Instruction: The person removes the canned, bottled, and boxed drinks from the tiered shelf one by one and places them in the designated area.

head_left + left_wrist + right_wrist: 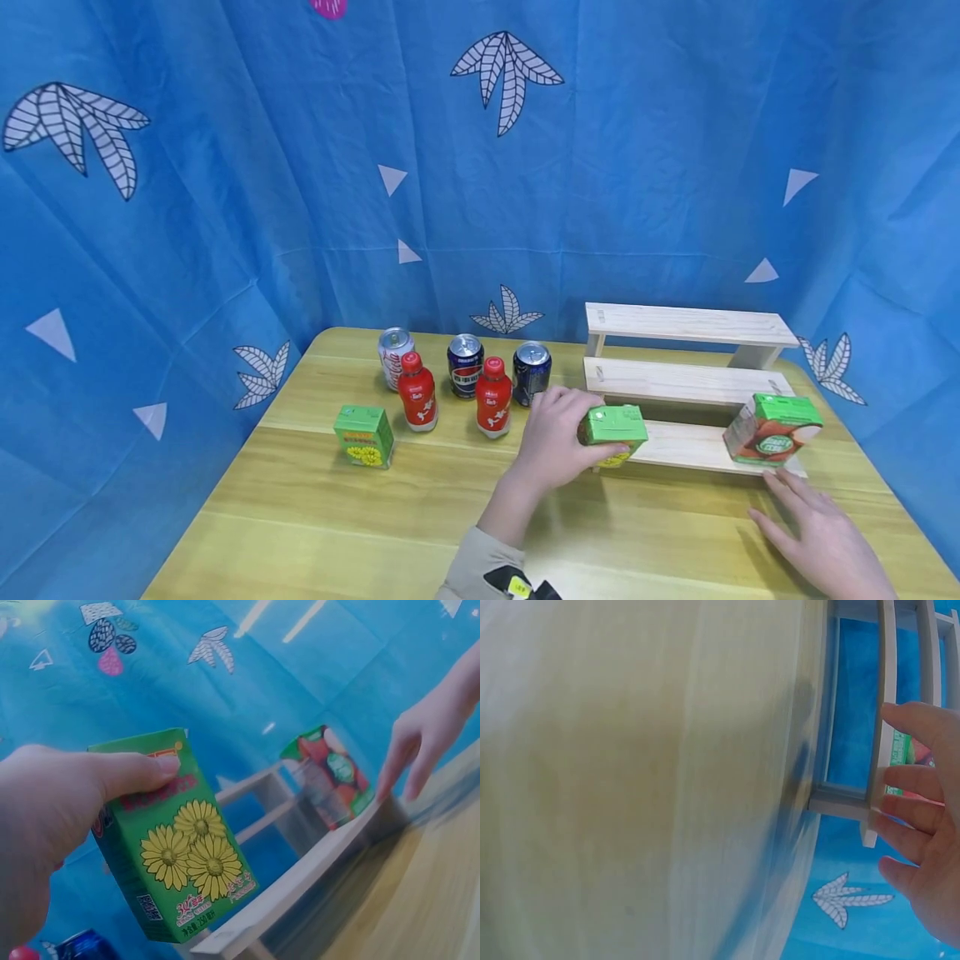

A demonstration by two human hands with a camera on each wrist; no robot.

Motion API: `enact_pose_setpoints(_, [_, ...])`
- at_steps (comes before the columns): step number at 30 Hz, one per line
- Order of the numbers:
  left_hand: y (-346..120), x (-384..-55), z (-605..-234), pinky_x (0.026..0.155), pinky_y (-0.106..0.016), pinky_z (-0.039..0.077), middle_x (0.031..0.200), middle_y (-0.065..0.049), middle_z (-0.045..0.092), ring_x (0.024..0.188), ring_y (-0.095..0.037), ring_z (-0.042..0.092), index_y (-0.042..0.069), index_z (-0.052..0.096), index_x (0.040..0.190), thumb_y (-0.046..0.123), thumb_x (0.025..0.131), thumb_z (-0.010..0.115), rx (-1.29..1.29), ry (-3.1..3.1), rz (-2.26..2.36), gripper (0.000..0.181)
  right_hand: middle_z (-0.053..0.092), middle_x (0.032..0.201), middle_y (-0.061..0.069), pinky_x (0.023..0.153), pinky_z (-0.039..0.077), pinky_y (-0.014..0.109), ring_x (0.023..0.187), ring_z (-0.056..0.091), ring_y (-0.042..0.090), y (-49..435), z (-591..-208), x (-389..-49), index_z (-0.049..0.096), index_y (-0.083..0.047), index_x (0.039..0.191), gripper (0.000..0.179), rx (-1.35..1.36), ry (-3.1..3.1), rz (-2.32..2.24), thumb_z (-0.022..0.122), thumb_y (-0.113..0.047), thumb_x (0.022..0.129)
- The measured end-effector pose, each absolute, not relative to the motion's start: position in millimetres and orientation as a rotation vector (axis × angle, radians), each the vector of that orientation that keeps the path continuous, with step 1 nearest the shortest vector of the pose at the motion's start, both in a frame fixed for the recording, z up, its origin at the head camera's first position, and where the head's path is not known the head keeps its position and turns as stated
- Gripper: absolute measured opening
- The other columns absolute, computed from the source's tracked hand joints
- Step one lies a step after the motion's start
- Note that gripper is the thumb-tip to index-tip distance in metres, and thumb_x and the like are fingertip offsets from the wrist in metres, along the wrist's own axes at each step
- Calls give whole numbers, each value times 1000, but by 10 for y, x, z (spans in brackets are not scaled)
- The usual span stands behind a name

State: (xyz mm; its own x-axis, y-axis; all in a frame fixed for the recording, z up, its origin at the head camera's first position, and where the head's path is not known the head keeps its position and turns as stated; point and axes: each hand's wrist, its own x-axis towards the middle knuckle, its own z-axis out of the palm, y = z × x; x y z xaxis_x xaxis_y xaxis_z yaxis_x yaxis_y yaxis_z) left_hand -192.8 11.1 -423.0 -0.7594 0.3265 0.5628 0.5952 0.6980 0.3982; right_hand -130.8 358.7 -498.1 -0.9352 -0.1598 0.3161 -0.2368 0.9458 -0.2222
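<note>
My left hand (553, 439) grips a green chrysanthemum drink carton (191, 847), thumb across its front with the yellow flowers. In the head view that carton is at the left end of the lowest board of a wooden step shelf (682, 379); whether it touches the board I cannot tell. A second carton, green and brown-red (776, 429), stands at the right end of the same board. Just in front of it is my right hand (813, 529), fingers extended and fingertips at the board's front edge. In the right wrist view this hand (922, 802) holds nothing.
Left of the shelf stand a white-and-red can (395, 358), two dark blue cans (466, 367) and two red bottles (417, 396). Another green chrysanthemum carton (363, 437) stands farther left on the wooden table (315, 517). Blue curtains (480, 192) surround the table's back and sides.
</note>
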Motion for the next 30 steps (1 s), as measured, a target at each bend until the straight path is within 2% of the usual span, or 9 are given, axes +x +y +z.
enact_pose_setpoints(9, [-157, -1856, -4217, 87, -26, 38, 106, 14, 68, 98, -7, 46, 27, 63, 108, 55, 71, 80, -633, -2509, -845, 49, 52, 126, 37, 92, 38, 62, 109, 51, 55, 3583, -4985, -1319, 56, 13, 125, 64, 307, -2779, 366, 76, -30, 82])
enact_pose_setpoints(16, [-369, -1814, -4192, 91, -33, 39, 109, 13, 67, 102, -8, 46, 27, 64, 113, 54, 72, 80, -544, -2564, -875, 53, 52, 126, 37, 91, 38, 62, 109, 51, 55, 3589, -4993, -1325, 56, 13, 125, 64, 309, -2781, 364, 75, -31, 83])
enact_pose_setpoints(22, [-577, -1802, -4177, 89, -32, 38, 111, 13, 67, 100, -9, 43, 26, 64, 114, 53, 71, 81, -520, -2593, -892, 54, 51, 126, 38, 93, 37, 63, 109, 51, 54, 3589, -4994, -1322, 55, 13, 125, 64, 302, -2803, 369, 74, -32, 84])
enact_pose_setpoints(30, [-857, -1794, -4168, 87, -34, 39, 109, 13, 68, 99, -9, 43, 27, 65, 109, 45, 69, 85, -496, -2595, -982, 49, 50, 126, 38, 92, 37, 64, 109, 51, 55, 3587, -4986, -1327, 55, 13, 125, 64, 283, -2809, 361, 74, -33, 84])
